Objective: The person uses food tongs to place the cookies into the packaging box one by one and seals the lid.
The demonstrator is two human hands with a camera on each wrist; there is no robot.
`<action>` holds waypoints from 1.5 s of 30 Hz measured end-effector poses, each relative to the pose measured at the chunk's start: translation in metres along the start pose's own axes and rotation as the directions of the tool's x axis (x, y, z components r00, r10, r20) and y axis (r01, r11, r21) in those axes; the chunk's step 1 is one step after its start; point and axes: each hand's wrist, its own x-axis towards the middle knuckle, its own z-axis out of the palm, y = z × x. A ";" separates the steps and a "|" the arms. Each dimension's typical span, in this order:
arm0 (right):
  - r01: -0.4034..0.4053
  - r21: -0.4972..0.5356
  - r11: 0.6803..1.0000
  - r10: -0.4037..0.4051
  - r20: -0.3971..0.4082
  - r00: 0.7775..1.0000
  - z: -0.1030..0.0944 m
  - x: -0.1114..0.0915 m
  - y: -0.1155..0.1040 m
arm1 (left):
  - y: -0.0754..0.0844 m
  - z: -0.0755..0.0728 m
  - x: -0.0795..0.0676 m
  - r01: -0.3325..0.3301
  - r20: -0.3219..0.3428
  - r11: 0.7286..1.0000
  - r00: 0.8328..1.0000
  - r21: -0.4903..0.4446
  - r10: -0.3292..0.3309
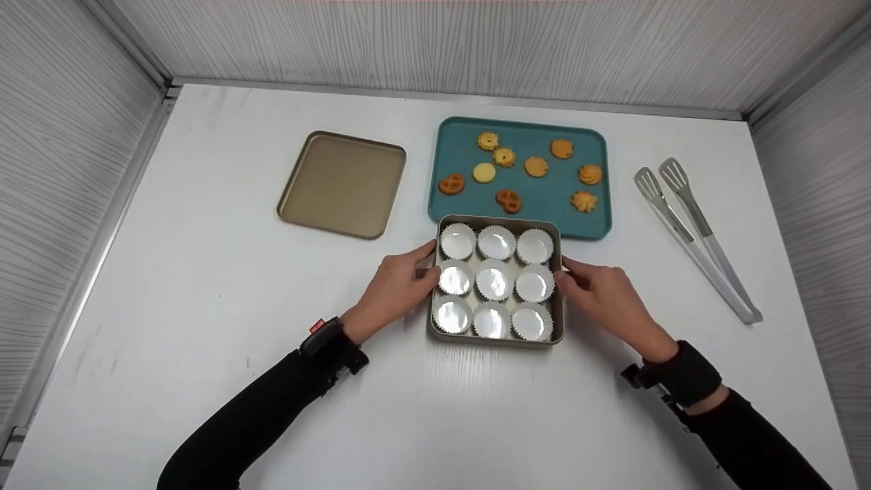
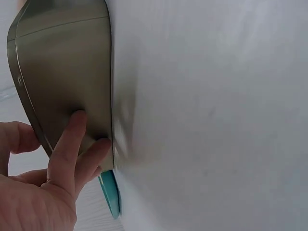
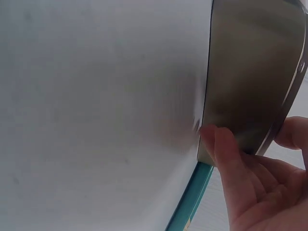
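A square gold-brown metal tin [image 1: 500,345] stands on the table, lined with several white paper baking cups [image 1: 495,280] in rows. My left hand [image 1: 395,286] holds its left side, thumb at the rim and fingers against the outer wall. In the left wrist view those fingertips [image 2: 78,117] press on the tin wall [image 2: 62,62]. On the opposite side my right hand [image 1: 605,299] grips the tin likewise. Its thumb is at the rim in the right wrist view, with fingers low on the wall [image 3: 255,62]. The cups look bare inside.
Behind the tin lies a teal tray [image 1: 524,129] bearing several cookies, among them pretzel-shaped ones [image 1: 508,201]. A flat gold-brown lid or shallow tray [image 1: 342,184] lies to the left. Metal tongs [image 1: 708,248] rest at the right. Grey panels [image 1: 435,47] border the table.
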 end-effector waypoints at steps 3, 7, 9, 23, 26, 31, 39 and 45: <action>-0.020 0.008 1.000 0.019 0.010 1.000 -0.002 -0.003 0.002 | 0.002 0.005 0.000 -0.036 -0.003 0.999 0.999 0.006 0.036; -0.036 0.007 0.999 0.036 0.006 0.999 -0.005 -0.007 0.003 | 0.005 0.010 0.000 -0.065 -0.002 0.997 0.998 0.031 0.065; -0.041 0.000 0.999 0.041 0.003 0.999 -0.005 -0.009 0.004 | 0.006 0.012 0.000 -0.066 0.000 0.997 0.998 0.045 0.066; -0.082 -0.040 0.996 0.079 -0.061 0.995 -0.001 -0.011 0.008 | 0.003 0.022 -0.005 -0.133 0.047 0.991 0.990 0.019 0.132; -0.097 -0.037 0.995 0.096 -0.032 0.995 -0.003 -0.013 0.007 | 0.000 0.022 -0.006 -0.129 0.057 0.992 0.990 -0.002 0.128; -0.105 -0.055 0.993 0.101 -0.074 0.992 -0.022 -0.015 0.011 | -0.001 0.021 -0.010 -0.149 0.062 0.989 0.987 -0.016 0.150; -0.075 -0.318 0.945 -0.069 -0.419 0.905 -0.066 -0.018 0.053 | -0.002 0.021 -0.012 -0.153 0.035 0.988 0.988 -0.007 0.154; -0.214 -0.415 0.884 0.023 -0.419 0.908 -0.082 -0.027 0.094 | 0.000 0.025 -0.012 -0.148 0.049 0.989 0.988 -0.022 0.149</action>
